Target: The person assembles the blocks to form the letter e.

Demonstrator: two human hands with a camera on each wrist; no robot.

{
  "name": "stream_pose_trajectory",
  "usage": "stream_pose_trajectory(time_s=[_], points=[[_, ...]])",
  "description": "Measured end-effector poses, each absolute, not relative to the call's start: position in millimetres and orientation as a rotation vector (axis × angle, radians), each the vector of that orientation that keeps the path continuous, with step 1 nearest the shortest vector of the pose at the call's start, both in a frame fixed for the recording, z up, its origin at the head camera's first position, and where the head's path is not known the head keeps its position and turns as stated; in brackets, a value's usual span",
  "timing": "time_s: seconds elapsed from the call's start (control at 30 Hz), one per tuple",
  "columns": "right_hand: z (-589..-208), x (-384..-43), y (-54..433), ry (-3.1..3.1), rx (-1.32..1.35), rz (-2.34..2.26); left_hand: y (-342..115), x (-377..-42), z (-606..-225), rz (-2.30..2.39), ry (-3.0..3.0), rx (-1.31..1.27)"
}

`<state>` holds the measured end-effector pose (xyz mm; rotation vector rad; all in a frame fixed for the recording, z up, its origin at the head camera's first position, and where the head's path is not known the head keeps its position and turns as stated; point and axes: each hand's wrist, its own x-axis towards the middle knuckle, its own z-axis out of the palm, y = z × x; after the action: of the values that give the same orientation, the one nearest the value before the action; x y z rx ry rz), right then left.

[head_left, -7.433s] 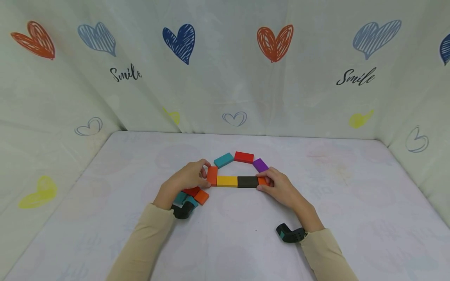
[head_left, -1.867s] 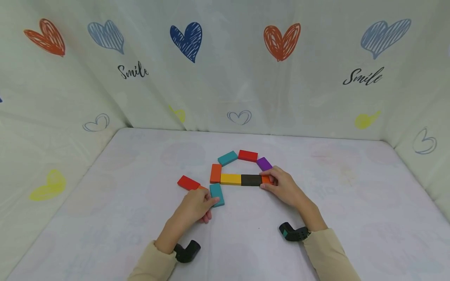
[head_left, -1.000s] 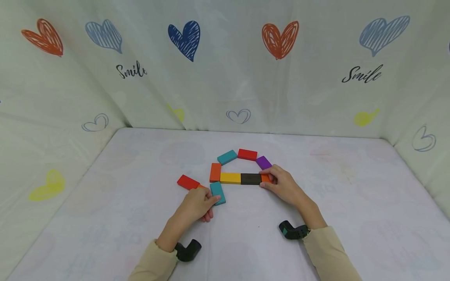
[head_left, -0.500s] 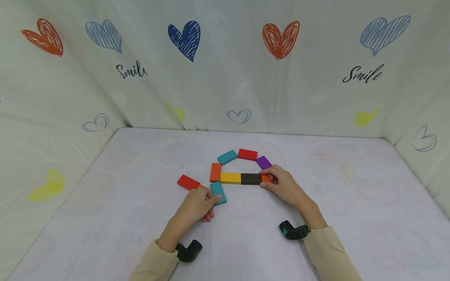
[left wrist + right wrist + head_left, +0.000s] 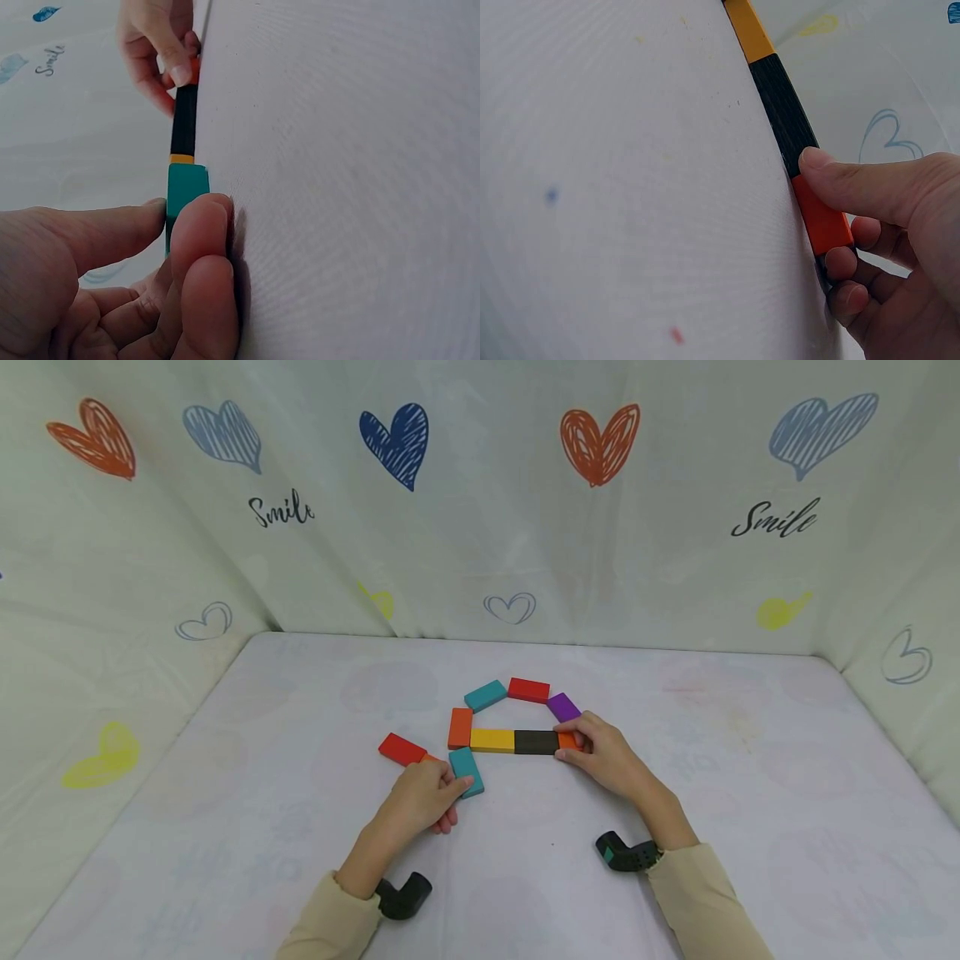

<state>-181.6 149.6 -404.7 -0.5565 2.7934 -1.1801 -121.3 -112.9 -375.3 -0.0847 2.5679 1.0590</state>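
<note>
Blocks point(image 5: 536, 742) on pale tabletop point(image 5: 540, 852), heart-printed backdrop point(image 5: 487, 535)

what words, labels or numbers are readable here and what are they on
"Smile": left part of the curtain, head view
"Smile": right part of that curtain
"Smile": sideways on the curtain, left wrist view, perhaps a repeat
Faint marks on the tabletop: unreadable
Blocks: no lettering visible
</note>
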Motion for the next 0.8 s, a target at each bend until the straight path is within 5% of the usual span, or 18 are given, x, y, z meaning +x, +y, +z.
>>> stream_pose_trajectory(time_s=[0.8], points=[[-404,-181,150,2.793,-0.542,-1.178,-174,-139,-353,1.132,2.827,0.025]])
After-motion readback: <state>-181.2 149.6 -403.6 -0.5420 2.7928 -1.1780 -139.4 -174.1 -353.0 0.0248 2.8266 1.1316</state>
